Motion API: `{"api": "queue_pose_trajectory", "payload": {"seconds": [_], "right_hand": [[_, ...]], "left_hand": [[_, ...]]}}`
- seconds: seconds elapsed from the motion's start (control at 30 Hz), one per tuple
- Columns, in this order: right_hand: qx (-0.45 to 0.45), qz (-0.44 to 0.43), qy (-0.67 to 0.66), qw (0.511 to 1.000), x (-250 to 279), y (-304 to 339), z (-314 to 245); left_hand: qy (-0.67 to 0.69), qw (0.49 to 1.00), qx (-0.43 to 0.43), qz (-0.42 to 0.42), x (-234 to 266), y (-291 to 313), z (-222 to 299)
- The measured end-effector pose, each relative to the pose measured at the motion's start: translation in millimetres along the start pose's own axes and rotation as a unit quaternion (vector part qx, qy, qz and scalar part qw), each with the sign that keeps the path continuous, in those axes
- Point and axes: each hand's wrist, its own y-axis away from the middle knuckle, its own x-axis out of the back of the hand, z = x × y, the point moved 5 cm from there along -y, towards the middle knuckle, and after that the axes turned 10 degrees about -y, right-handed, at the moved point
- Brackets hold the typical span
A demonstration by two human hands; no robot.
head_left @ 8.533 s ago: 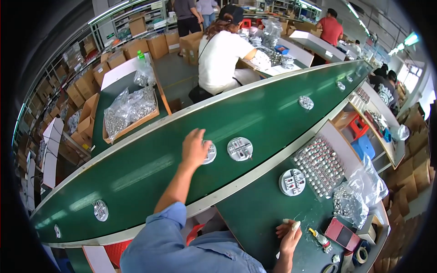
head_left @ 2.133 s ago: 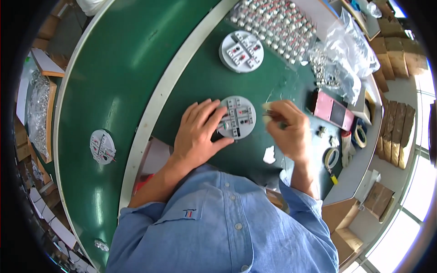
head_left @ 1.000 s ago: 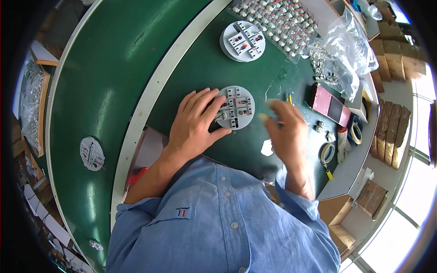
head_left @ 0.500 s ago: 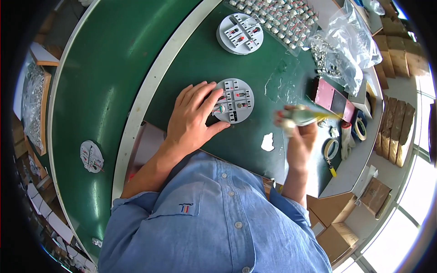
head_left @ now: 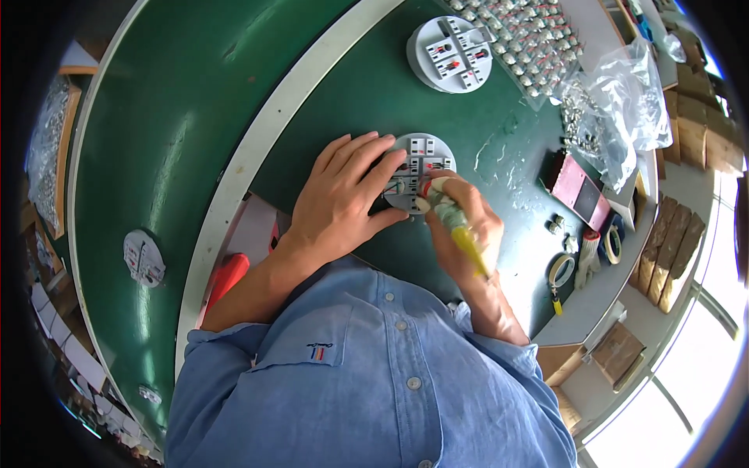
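On the green bench my left hand (head_left: pixel 343 187) holds a round grey plastic base (head_left: pixel 425 146), fingers over its left side and thumb at its near edge. Small black, red and metal parts sit in slots on this base. My right hand (head_left: pixel 474 234) is closed around a hand tool (head_left: pixel 449 214) with a pale green body, a red and white front and a yellow tail. Its front end is over the base's right side; blur and the hand hide its tip and exact kind. Farther back stands another round grey base (head_left: pixel 445 74) with similar parts.
A sheet of small round metal parts with red wires (head_left: pixel 530 47) lies at the back right, beside a clear plastic bag (head_left: pixel 636 101). A pink box (head_left: pixel 577 187), tape rolls (head_left: pixel 562 271) and a glove (head_left: pixel 587 261) are at right. Another round assembly (head_left: pixel 144 257) lies on the green belt (head_left: pixel 179 179).
My right hand has brought the tool left from the open bench to the grey base. My left hand stays on the base. The whole view has shifted slightly.
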Motion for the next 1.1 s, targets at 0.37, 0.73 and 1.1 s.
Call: {"api": "queue_pose_trajectory", "payload": {"seconds": [0.37,0.73,1.1], "right_hand": [[-0.357,0.127,0.062,0.923,74,6,43],[0.011,-0.037,0.030,0.999,10,-16,13],[-0.063,0.048,0.029,0.996,-3,3,15]], "left_hand": [[0.001,1.000,-0.010,0.011,0,0,2],[-0.013,1.000,-0.016,0.006,-1,0,2],[0.000,1.000,-0.012,0.017,-4,5,2]]}}
